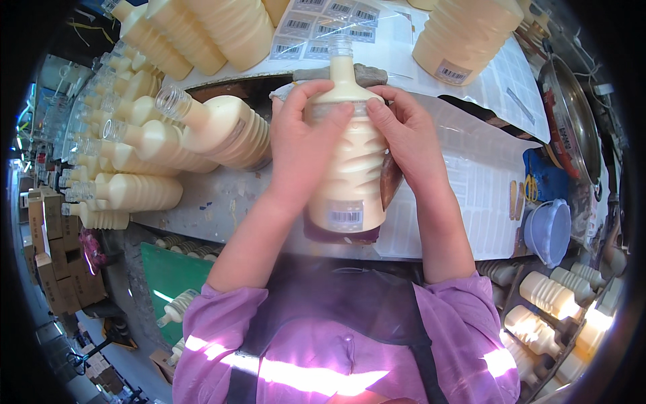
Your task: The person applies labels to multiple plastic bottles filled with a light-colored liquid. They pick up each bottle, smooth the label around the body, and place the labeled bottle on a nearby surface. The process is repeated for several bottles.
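A ribbed cream-coloured bottle (348,171) with a clear, uncapped threaded neck lies in front of me, neck pointing away, on a dark support at the table's near part. A barcode label is on it near the base. My left hand (310,136) and my right hand (404,126) hold its shoulder from both sides. Both thumbs press on a clear strip with small print around the upper body. The palms and some fingertips are hidden behind the bottle. Sheets of barcode labels (298,25) lie beyond the neck. Another labelled bottle (464,40) stands at the back right.
Many similar bottles (146,192) crowd the table's left side. At right are label backing sheets (454,202), yellow-handled scissors (531,188), a pale blue bucket (547,232) and a large metal pan (575,121). More bottles (547,295) fill a crate low on the right.
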`<action>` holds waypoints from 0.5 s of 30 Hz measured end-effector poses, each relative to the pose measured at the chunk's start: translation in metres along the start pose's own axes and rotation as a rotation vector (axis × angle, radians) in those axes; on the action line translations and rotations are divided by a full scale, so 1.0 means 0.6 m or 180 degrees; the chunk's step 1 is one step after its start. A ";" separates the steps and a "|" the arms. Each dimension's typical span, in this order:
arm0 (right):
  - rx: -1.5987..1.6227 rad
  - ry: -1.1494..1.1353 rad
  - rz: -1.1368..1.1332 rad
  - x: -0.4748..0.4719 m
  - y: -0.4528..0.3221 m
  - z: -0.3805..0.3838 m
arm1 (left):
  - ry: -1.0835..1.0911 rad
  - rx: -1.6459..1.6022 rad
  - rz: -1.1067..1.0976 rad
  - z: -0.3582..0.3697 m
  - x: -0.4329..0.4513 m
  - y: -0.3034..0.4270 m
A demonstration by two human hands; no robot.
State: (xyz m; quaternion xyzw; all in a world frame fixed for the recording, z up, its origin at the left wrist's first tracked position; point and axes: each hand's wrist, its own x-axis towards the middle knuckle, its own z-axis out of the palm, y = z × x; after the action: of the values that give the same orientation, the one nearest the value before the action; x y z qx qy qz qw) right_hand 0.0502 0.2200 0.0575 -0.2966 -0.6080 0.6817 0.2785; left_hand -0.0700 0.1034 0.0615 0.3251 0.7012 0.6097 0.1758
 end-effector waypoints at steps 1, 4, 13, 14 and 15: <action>0.0029 -0.0041 -0.0007 0.002 0.002 -0.001 | -0.0004 -0.0019 -0.0020 0.000 0.000 0.001; -0.0144 -0.0202 0.0192 -0.001 -0.008 -0.006 | -0.0006 -0.0070 -0.0055 0.000 0.000 0.001; 0.0350 -0.0208 0.0547 -0.007 -0.026 -0.013 | -0.0052 -0.0259 -0.0211 0.000 0.000 0.002; 0.0400 -0.0276 0.0583 -0.006 -0.025 -0.020 | -0.0068 -0.0369 -0.0303 -0.002 -0.001 0.005; 0.0450 -0.0337 0.0617 -0.006 -0.023 -0.028 | -0.0092 -0.0481 -0.0393 -0.002 -0.002 0.006</action>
State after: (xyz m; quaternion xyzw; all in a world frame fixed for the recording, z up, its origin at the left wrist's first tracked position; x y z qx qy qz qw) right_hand 0.0656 0.2298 0.0700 -0.2973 -0.5407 0.7613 0.1990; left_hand -0.0692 0.1018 0.0654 0.2759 0.6694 0.6440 0.2472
